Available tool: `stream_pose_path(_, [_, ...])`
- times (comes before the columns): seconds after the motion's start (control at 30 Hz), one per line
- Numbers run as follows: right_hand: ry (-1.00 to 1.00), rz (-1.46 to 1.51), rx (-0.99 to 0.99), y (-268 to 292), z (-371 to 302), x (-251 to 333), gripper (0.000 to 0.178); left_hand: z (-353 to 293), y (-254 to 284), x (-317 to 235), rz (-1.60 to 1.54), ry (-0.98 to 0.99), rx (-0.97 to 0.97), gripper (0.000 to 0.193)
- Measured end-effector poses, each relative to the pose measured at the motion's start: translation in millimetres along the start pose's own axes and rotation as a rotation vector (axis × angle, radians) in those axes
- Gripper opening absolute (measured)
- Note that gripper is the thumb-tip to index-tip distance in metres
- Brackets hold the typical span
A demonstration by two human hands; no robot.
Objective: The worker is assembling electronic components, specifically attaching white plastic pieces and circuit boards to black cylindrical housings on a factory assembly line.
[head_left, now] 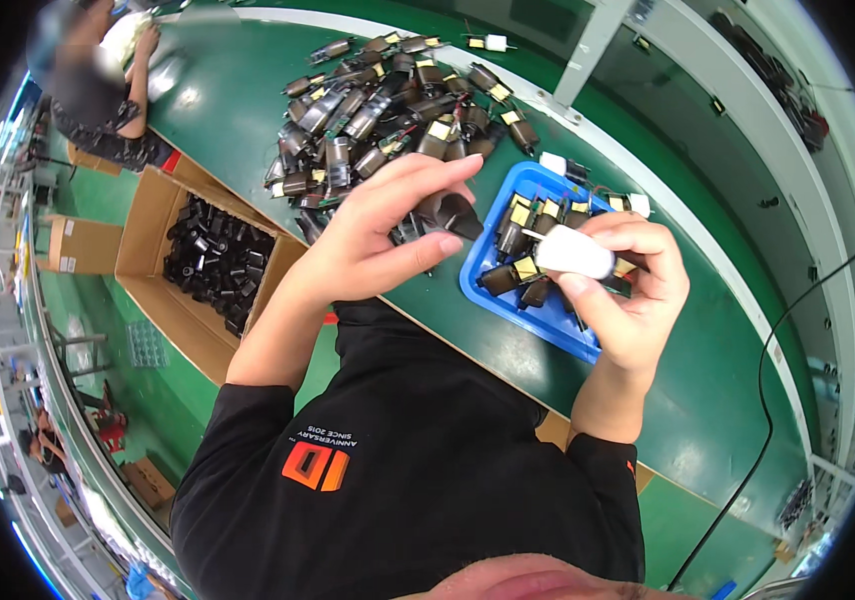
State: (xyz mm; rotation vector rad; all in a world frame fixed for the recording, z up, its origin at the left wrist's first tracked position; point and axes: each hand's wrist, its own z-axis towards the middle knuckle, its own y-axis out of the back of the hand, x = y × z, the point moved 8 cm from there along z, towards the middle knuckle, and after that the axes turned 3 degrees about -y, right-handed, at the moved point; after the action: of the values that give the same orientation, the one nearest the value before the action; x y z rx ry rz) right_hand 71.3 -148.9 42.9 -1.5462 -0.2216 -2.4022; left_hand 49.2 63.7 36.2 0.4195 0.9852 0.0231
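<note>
The left hand [380, 228] hides part of the dark plastic piece [456, 213] at its fingers, and the right hand [640, 285] covers one end of the blue tray [538, 322] and some pieces in it. The left forearm [283, 318] hides a stretch of the carton's edge [140, 232]. A co-worker's head [76, 42] is blurred, and their pale item [126, 38] is too indistinct to tell.

Black shirt [448, 470]; chest logo [316, 467] (orange)

White cylinder [575, 252] tilted, pin [534, 234] leftward; dark piece [455, 214] apart, left
</note>
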Motion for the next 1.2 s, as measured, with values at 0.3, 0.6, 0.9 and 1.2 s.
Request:
stream_pose_path(0.3, [-0.022,-0.273,0.188,-9.8,6.8,-1.1,0.025,6.3,-40.4,8.3,-0.06,0.107,0.18,0.043])
stream_pose_path(0.6, [-0.04,-0.321,0.198,-10.0,12.3,-14.3,0.024,15.5,-40.1,8.3,0.133,0.029,0.17,0.042])
stream_pose_path(0.9, [-0.422,0.207,0.17,-15.7,11.6,-50.8,0.022,18.4,-34.8,16.1,0.058,0.095,0.142,0.045])
stream_pose_path(1.2, [-0.44,0.558,0.203,-18.7,13.5,-87.4,0.025,21.7,-34.7,7.0,-0.064,0.203,0.013,0.06])
